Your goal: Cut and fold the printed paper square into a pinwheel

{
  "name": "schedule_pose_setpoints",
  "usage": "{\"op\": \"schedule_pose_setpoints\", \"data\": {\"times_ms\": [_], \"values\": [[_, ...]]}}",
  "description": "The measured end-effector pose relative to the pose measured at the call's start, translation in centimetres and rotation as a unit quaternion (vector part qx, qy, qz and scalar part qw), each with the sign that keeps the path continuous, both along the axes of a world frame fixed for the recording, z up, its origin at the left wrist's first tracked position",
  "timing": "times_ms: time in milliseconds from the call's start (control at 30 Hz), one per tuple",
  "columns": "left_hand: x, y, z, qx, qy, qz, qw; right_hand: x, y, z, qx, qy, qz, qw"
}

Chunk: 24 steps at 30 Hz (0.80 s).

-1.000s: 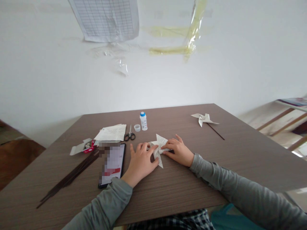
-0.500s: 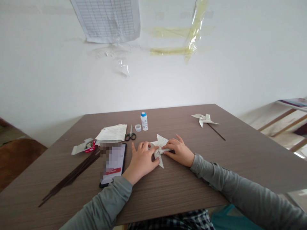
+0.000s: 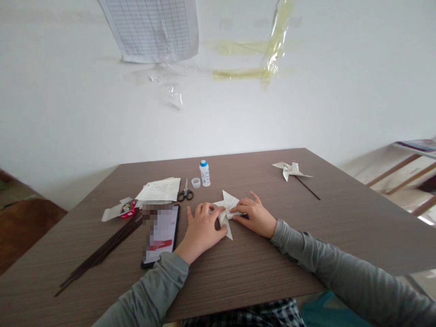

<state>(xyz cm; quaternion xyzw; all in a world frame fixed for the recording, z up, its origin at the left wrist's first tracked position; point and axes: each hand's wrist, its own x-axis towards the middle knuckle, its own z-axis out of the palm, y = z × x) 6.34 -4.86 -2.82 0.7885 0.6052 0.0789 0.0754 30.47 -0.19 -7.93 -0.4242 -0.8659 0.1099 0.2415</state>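
A folded paper pinwheel (image 3: 226,219) with printed lines lies flat on the table between my hands, its pointed blades spread out. My left hand (image 3: 204,227) grips its left side, with the index finger pressed near the centre and the thumb by the lower blade. From the right, my right hand (image 3: 254,215) pinches the right blade between thumb and fingers. Part of the paper is hidden under my fingers. Farther back on the right lies another paper pinwheel (image 3: 289,171) attached to a dark stick (image 3: 308,188).
Left of my hands lie a phone (image 3: 161,236), dark thin sticks (image 3: 102,250), an opened small red-and-white box (image 3: 124,209), a paper stack (image 3: 159,190) and scissors (image 3: 185,193). A blue-topped bottle (image 3: 205,174) stands behind, beside a clear cap (image 3: 195,182). The wall borders the table's (image 3: 340,218) far edge.
Almost nothing differs. Both hands stay on the pinwheel in nearly the same place, with only a very slight shift of the left hand and the view.
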Motion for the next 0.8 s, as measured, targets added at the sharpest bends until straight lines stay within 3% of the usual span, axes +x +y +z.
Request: {"op": "schedule_pose_setpoints", "data": {"times_ms": [800], "values": [[-0.16,0.04,-0.15,0.013,0.0,-0.01,1.0,0.08,0.08,-0.11,-0.001,0.005,0.002,1.0]]}}
